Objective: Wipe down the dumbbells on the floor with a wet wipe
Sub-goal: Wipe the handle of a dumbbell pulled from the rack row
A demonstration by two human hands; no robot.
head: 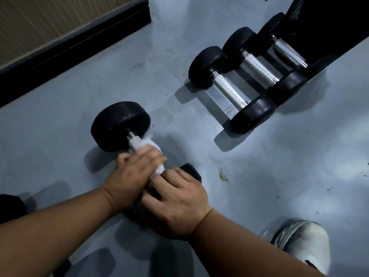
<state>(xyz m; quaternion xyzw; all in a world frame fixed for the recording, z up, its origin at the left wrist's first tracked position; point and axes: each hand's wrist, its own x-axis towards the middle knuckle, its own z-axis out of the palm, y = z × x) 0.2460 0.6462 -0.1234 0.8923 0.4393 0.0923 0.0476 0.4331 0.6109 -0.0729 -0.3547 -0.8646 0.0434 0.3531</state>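
A black dumbbell (pixel 119 124) with a chrome handle lies on the grey floor in front of me. A white wet wipe (pixel 154 148) is wrapped round its handle. My left hand (pixel 129 174) grips the wipe and the handle; it is blurred. My right hand (pixel 179 202) rests over the near head of the dumbbell, fingers curled on it, and hides most of that head. Three more black dumbbells (pixel 229 90) lie side by side at the upper right.
A dark bench or rack (pixel 327 23) covers part of the farthest dumbbell at the top right. A black skirting board (pixel 75 43) and a wall run along the upper left. My white shoe (pixel 305 242) is at the lower right. Dark objects sit at the left edge.
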